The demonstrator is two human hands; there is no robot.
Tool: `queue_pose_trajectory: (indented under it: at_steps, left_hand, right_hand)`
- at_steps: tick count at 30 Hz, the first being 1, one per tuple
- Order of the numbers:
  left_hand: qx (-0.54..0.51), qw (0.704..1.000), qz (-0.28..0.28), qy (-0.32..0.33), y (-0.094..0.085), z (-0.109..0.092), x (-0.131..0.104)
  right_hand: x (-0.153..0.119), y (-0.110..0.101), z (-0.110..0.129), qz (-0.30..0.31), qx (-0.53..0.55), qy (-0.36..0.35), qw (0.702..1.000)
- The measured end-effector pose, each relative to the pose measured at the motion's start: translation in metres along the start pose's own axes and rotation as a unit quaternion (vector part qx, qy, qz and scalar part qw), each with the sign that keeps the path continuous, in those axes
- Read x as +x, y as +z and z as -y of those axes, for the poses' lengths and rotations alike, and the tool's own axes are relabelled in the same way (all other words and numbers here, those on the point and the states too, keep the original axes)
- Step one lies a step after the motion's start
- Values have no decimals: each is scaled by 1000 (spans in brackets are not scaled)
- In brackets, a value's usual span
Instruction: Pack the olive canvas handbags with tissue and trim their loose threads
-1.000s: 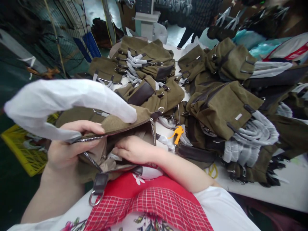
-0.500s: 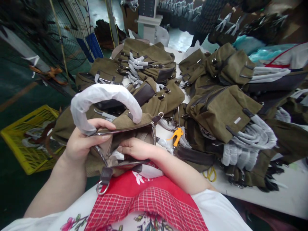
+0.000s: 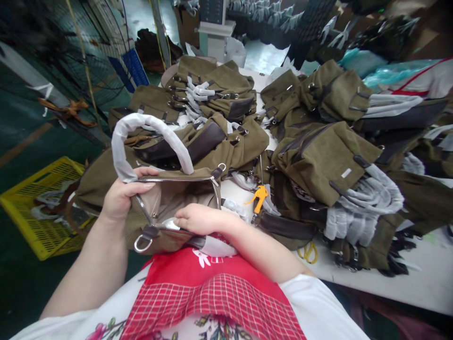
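Observation:
An olive-green handbag (image 3: 163, 241) is held in front of my apron, its zippered top gaping and beige lining showing. My left hand (image 3: 122, 193) is closed on the left end of its rim, thumb over the zipper edge, beside the white-wrapped handle (image 3: 122, 141), which arches upward. Inside the opening, close to the near zipper edge, my right hand (image 3: 198, 218) has its fingers closed on a small white tag (image 3: 171, 223); part of the tag is hidden by the fingertips. A metal D-ring (image 3: 143, 243) hangs at the bag's near left corner.
More olive bags with wrapped handles (image 3: 327, 160) are heaped over the white table (image 3: 371, 290). An orange air blow gun (image 3: 260, 198) hangs to the right of my hands, with yellow-handled scissors (image 3: 308, 252) below. At left stands a yellow crate (image 3: 42, 236).
The bag's mouth has spread wider, and its handle has tipped away from me. My right hand has shifted from deeper inside toward the near rim with the white tag.

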State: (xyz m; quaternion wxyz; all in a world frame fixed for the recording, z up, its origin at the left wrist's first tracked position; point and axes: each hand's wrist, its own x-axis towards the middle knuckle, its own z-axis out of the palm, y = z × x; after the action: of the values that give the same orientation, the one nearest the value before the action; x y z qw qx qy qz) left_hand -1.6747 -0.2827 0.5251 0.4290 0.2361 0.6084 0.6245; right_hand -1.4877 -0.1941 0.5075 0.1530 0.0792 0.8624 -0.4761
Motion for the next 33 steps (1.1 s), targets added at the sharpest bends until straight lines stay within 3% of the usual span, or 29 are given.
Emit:
queue_pose_trajectory:
  at_steps: [7, 11, 17, 20, 25, 28, 33]
  left_hand:
    - [-28, 999, -29, -22, -5, -6, -15]
    - [-53, 999, 8, -9, -10, -7, -20]
    - [-27, 999, 18, -2, -18, -4, -19]
    - [-19, 1000, 5, 2, -20, -3, -21]
    - [-68, 993, 91, 4, -17, -1, -29]
    - [-73, 993, 93, 8, -16, 0, -31]
    - [-60, 992, 115, 4, -23, 3, -24]
  right_hand:
    - [3, 5, 8, -18, -7, -13, 1000]
    - [8, 7, 14, -16, 1, -11, 1000]
    - [23, 21, 13, -19, 81, -79, 993]
    - [27, 23, 8, -15, 115, -77, 990]
    - [30, 17, -14, -68, 271, -18, 960]
    - [32, 18, -20, -84, 315, -11, 945]
    - [29, 24, -12, -22, 272, -51, 961]
